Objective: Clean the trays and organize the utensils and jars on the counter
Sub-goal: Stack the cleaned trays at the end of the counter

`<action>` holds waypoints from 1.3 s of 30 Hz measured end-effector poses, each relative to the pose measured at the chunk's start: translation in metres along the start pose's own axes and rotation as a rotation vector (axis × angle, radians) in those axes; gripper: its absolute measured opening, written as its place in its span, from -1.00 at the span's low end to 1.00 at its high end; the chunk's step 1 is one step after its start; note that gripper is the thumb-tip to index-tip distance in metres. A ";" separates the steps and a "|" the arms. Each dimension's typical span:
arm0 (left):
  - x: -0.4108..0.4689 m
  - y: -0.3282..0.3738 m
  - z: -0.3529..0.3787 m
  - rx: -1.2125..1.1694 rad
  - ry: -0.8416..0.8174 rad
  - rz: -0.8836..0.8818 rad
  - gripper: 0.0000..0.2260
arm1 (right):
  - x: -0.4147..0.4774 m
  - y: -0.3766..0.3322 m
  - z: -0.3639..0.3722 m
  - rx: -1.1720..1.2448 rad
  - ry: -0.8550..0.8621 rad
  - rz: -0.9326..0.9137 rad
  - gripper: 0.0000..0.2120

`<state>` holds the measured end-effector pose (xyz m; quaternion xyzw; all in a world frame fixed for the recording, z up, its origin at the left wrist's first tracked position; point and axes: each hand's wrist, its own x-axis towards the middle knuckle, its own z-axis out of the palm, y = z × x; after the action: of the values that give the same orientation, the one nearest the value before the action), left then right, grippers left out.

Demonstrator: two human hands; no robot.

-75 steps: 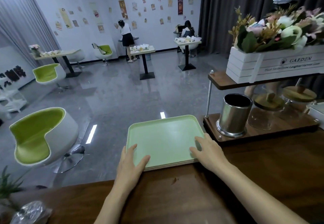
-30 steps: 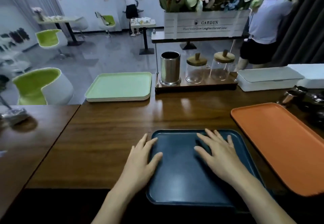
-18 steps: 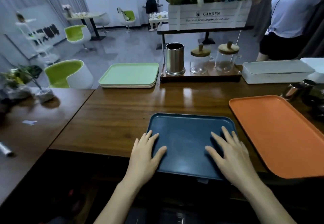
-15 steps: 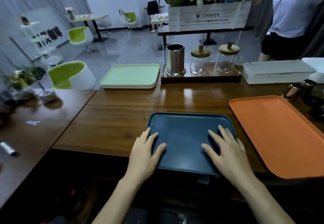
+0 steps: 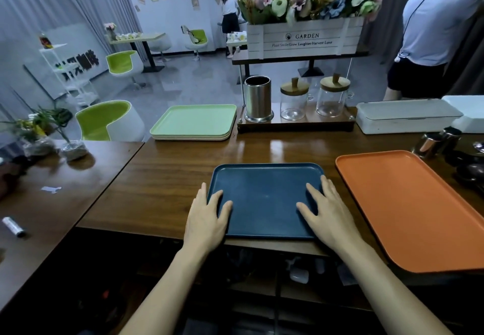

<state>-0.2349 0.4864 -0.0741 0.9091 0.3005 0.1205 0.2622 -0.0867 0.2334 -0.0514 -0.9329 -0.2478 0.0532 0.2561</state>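
A dark blue tray (image 5: 264, 190) lies on the wooden counter (image 5: 170, 177) right in front of me. My left hand (image 5: 207, 216) rests flat on its left edge, fingers straight. My right hand (image 5: 327, 214) lies flat on its right side, fingers spread. To the right sits an orange tray (image 5: 408, 203), partly over the counter's near edge. A stack of light green trays (image 5: 195, 121) is at the back left. Behind them a wooden stand holds a steel utensil cup (image 5: 258, 98) and two glass jars (image 5: 293, 101) (image 5: 331, 96) with wooden lids.
A white lidded box (image 5: 406, 114) sits at the back right, with metal cups (image 5: 434, 143) and dark items beside the orange tray. A flower crate (image 5: 303, 36) tops the stand. A person (image 5: 429, 33) stands behind the counter. Left table holds plants (image 5: 47, 130).
I left the green tray stack and set both hands on the blue tray. Over the last second the tray slid away from the near edge, farther onto the counter.
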 end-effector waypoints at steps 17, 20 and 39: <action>0.007 0.006 0.005 -0.019 0.056 0.056 -0.48 | -0.021 0.007 0.012 -0.086 0.099 0.159 -0.18; 0.020 -0.002 0.001 -0.079 0.053 0.034 -0.47 | -0.004 -0.005 0.012 0.024 0.054 0.151 -0.15; 0.179 -0.149 -0.121 -0.092 0.080 0.037 -0.41 | 0.134 -0.188 0.090 0.149 0.044 0.035 -0.10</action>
<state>-0.2105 0.7456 -0.0442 0.8960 0.2878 0.1752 0.2892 -0.0722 0.4799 -0.0300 -0.9163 -0.2213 0.0553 0.3290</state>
